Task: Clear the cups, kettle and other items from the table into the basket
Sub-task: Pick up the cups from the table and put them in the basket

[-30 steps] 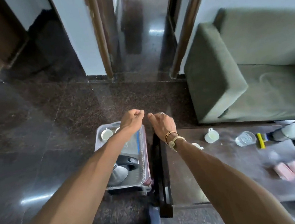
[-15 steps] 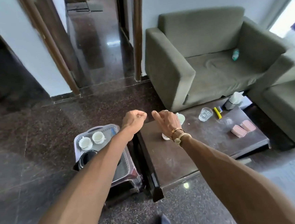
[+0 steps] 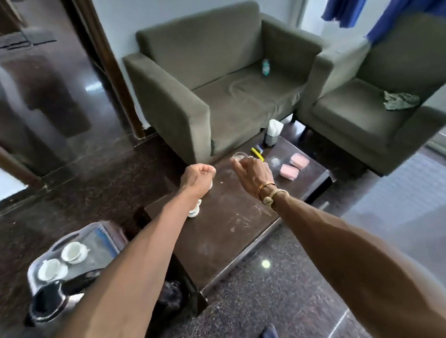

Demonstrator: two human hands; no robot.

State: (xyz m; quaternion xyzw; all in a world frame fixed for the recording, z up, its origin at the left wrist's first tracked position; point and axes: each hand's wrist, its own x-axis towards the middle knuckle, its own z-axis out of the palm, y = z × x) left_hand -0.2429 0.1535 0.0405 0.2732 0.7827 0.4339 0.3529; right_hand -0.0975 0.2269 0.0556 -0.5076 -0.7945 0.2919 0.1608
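Basket (image 3: 31, 277) sits on the floor just beside the bench (image 3: 235, 227), at its near-left corner.
- Already in the basket: kettle (image 3: 52, 299) and two saucered cups (image 3: 71, 252). Judged done.
- Left on the bench:
  - white cup (image 3: 195, 210), part hidden under the left forearm
  - drinking glass (image 3: 239, 156) at the bench's far edge
  - yellow item (image 3: 256, 151)
  - two pink boxes (image 3: 289, 171)
  - white-topped container (image 3: 274, 132) at the far end
- Left hand (image 3: 198, 175): balled into a fist, empty, over the bench's far-left part.
- Right hand (image 3: 252, 174): fingers loosely curled, holding nothing, just short of the glass; contact cannot be told.

Roughly half cleared, by my estimate.
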